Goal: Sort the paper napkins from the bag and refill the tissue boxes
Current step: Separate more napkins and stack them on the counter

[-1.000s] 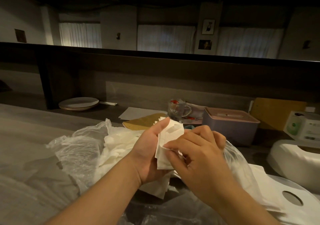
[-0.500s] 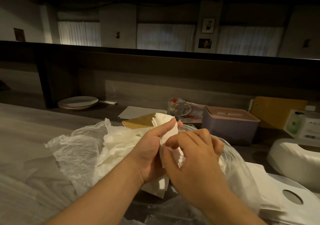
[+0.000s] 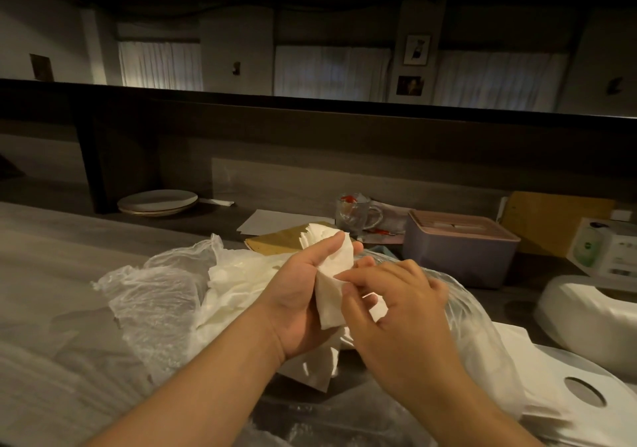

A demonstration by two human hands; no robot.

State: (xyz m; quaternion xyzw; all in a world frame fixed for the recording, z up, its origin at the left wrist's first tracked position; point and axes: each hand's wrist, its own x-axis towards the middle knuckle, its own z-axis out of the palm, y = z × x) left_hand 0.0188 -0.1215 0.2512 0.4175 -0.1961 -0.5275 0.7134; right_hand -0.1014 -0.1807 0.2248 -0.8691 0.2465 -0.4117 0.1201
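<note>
My left hand (image 3: pixel 303 295) grips a small stack of white paper napkins (image 3: pixel 332 274) upright, thumb across its front. Fingertips of my right hand (image 3: pixel 396 312) touch the stack's right edge and lower part. Beneath both hands lies a clear plastic bag (image 3: pixel 151 305) holding more loose napkins (image 3: pixel 238 284). A pink-lidded tissue box (image 3: pixel 458 257) stands behind to the right. At the right edge sits a white rounded tissue box shell (image 3: pixel 586 312), and its flat white lid with a round hole (image 3: pixel 582 395) lies in front.
Stacked plates (image 3: pixel 157 202) rest at the back left. A glass mug (image 3: pixel 355 214), a brown envelope (image 3: pixel 279 240) and white paper (image 3: pixel 272 222) lie behind the bag. A small white carton (image 3: pixel 606 246) and a cardboard piece (image 3: pixel 555 219) are at the far right.
My left hand has turned the napkin stack and shifted its thumb over the front. My right hand slid lower along the stack, its fingers spreading out.
</note>
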